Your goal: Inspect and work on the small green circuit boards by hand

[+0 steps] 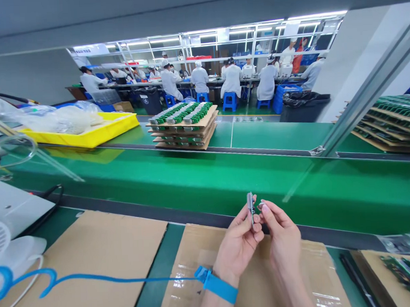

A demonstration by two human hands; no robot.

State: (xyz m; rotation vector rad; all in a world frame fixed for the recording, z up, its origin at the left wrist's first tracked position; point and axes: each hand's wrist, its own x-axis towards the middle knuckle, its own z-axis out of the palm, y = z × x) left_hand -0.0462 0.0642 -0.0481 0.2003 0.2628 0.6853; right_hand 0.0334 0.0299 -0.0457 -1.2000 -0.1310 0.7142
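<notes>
My left hand (240, 244) is closed around a small circuit board (251, 208), held upright and seen nearly edge-on, with dark components along its right side. A blue wrist strap (220, 288) with a blue coiled cord circles that wrist. Just right of the board, my right hand (284, 236) pinches a small pale, round-looking part (260, 206) between thumb and forefinger. Its exact kind is too small to make out. Whether this part touches the board I cannot tell. Both hands are above a taped cardboard sheet (186, 263).
Beyond the cardboard runs a green conveyor belt (158, 178). Behind it stand stacked cardboard layers of green boards (183, 127) and a yellow tray (118, 125) with plastic bags. More boards (407, 276) lie at right. A white machine (17, 207) is at left. Several people sit far back.
</notes>
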